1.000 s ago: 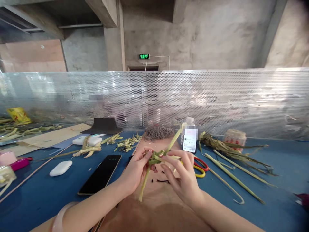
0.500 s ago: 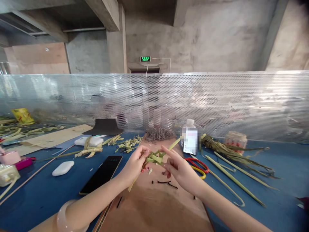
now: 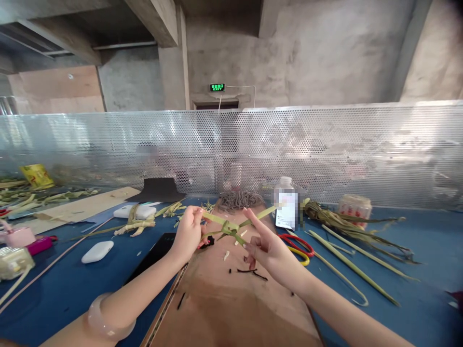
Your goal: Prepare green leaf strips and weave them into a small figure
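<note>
Leaf strips (image 3: 231,225), green and knotted where they cross, hang in the air between both hands above the brown board (image 3: 235,308). Left hand (image 3: 188,231) pinches one strip end between thumb and fingertips; right hand (image 3: 265,248) holds the opposite ends with its forefinger stretched out along a strip. Board beneath the grip is bare apart from a few dark scraps (image 3: 249,273), and its left edge runs just below the left wrist. Scissors (image 3: 298,246) lie just right of the right hand, with loose leaf stalks (image 3: 347,267) beyond them. Beyond the grip stands a plastic bottle (image 3: 285,205); its contents cannot be told. Black phone (image 3: 152,258) lies under the left forearm.
</note>
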`<state>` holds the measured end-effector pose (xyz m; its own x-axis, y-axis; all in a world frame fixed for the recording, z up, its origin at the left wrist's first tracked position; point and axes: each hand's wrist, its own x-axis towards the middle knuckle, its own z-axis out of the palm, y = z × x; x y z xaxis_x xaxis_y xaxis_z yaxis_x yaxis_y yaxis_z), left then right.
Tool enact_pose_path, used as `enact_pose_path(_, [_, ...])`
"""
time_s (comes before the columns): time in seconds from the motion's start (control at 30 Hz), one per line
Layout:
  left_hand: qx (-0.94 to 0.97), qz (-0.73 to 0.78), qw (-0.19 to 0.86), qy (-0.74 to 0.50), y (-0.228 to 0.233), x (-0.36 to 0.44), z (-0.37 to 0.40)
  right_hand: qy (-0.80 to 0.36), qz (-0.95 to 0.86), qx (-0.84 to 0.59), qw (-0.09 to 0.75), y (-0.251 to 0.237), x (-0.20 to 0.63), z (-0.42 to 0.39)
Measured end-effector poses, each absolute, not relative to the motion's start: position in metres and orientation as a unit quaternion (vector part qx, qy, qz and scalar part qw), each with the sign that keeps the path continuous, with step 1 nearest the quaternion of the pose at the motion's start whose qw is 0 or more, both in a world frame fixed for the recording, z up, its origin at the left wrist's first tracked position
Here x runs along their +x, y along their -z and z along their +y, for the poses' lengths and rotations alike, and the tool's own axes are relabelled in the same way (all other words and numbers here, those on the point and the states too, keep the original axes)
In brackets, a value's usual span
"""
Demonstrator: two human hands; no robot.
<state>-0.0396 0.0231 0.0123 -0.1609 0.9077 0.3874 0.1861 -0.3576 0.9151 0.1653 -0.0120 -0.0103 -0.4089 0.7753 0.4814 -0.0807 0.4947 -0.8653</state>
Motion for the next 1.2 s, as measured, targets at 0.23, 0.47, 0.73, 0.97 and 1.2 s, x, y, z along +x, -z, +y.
enact_pose_path(0.23, [0.552, 0.529, 0.271, -0.585, -0.026, -0.042, 0.024, -0.422, -0.735, -0.256, 0.465, 0.008, 0.168, -0.013])
enact_pose_path(0.47, [0.557, 0.535, 0.304, -0.557, -0.029, -0.046, 0.025, -0.432, -0.743, -0.260, 0.440, 0.006, 0.172, -0.011])
enact_pose_path(0.73, [0.645, 0.398, 0.479, -0.444, -0.027, -0.032, 0.004, -0.452, -0.736, -0.288, 0.414, 0.007, 0.173, -0.012])
enact_pose_path(0.97, [0.627, 0.343, 0.515, -0.473, -0.016, -0.018, -0.002, -0.446, -0.741, -0.266, 0.424, 0.005, 0.169, -0.014])
enact_pose_path(1.2, [0.621, 0.353, 0.505, -0.483, -0.007, -0.011, -0.004, -0.403, -0.737, -0.303, 0.451, 0.008, 0.164, -0.012])
